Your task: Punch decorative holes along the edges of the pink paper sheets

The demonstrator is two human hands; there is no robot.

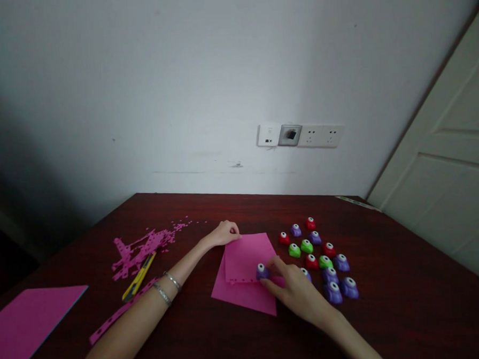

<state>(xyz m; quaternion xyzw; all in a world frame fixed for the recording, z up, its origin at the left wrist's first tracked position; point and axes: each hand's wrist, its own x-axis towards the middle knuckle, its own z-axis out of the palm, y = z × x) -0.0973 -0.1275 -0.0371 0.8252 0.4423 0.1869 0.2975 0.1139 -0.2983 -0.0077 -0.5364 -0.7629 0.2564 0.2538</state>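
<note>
Hand, left: arm extended forward, wrist lowered, fingers curled at far-left corner of upper pink sheet; grip cannot be confirmed.
Hand, right: angled inward, thumb and fingers pinching purple punch.
Punch position: between hands, at upper sheet's near edge.
Punch appearance: rounded body, white top, dark centre.
Sheet edge: row of small cut-outs.

The left hand reaches farthest forward, fingers curled, with the left forearm slanting back behind it. Nearer and to its right, the right hand pinches between thumb and fingers, its right forearm trailing behind.
</note>
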